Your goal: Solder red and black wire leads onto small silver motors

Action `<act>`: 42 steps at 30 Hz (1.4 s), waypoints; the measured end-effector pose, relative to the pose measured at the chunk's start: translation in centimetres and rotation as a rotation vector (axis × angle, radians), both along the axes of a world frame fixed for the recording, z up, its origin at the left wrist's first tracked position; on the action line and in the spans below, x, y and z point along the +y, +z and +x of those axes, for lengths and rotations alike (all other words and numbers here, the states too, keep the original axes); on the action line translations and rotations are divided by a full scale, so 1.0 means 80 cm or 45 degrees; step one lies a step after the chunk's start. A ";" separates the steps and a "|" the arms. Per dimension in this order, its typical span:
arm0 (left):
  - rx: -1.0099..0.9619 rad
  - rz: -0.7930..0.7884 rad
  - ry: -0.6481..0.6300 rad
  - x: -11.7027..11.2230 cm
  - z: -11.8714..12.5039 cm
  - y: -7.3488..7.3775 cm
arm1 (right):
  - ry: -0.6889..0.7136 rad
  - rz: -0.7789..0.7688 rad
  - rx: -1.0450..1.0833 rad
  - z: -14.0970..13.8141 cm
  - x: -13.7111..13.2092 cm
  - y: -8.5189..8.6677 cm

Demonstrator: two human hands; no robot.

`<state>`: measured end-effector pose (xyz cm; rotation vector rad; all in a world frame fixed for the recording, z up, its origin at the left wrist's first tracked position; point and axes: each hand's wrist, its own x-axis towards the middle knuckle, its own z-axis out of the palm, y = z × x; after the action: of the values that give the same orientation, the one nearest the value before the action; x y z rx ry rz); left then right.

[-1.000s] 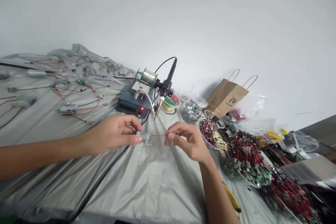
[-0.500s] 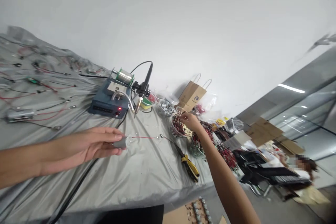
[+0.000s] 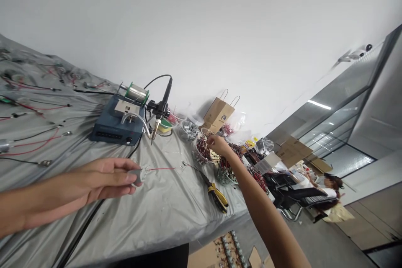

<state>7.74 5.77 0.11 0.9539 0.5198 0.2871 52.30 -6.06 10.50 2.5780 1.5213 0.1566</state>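
Wrinkled grey plastic sheeting (image 3: 157, 222) is spread in front of a plain white wall (image 3: 201, 29). Just above it, a short grey cylindrical motor (image 3: 135, 176) is gripped between the thumb and fingers of the left hand (image 3: 108, 178); from its right end a thin red wire (image 3: 161, 169) is extended, its tip unheld. One second earlier this wire was pinched by the right hand (image 3: 217, 145), which has since been moved to a clear round plastic bowl (image 3: 200, 158); work is thus judged to be shifted from motor to stock. Red-and-black wire leads (image 3: 203, 146) are contained there, the right fingers bunched over them; whether one is grasped cannot be told. In a second clear plastic bowl (image 3: 182, 135), just behind, small grey cylinders (image 3: 189, 127) are heaped. Nearer, yellow-and-black pliers (image 3: 217, 198) are laid; to the left is placed a blue box-shaped soldering station (image 3: 113, 123).
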 end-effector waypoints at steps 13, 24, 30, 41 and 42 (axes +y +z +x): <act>-0.008 0.142 -0.083 0.003 -0.001 0.015 | 0.254 -0.119 -0.188 -0.049 0.082 -0.010; -0.031 0.177 -0.128 0.006 -0.005 0.021 | 0.266 -0.191 -0.168 -0.031 0.073 0.011; -0.025 0.233 -0.108 0.004 -0.008 0.028 | 0.230 -0.164 -0.077 -0.036 0.087 0.008; -0.006 0.287 -0.082 0.003 -0.008 0.033 | 0.187 0.156 -0.018 -0.041 0.053 0.041; -0.008 0.286 -0.091 0.004 -0.008 0.032 | 0.180 0.216 -0.002 -0.040 0.045 0.043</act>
<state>7.13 6.06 2.67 1.1870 0.4525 0.2880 49.12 -2.43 13.92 2.5923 1.7618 0.3163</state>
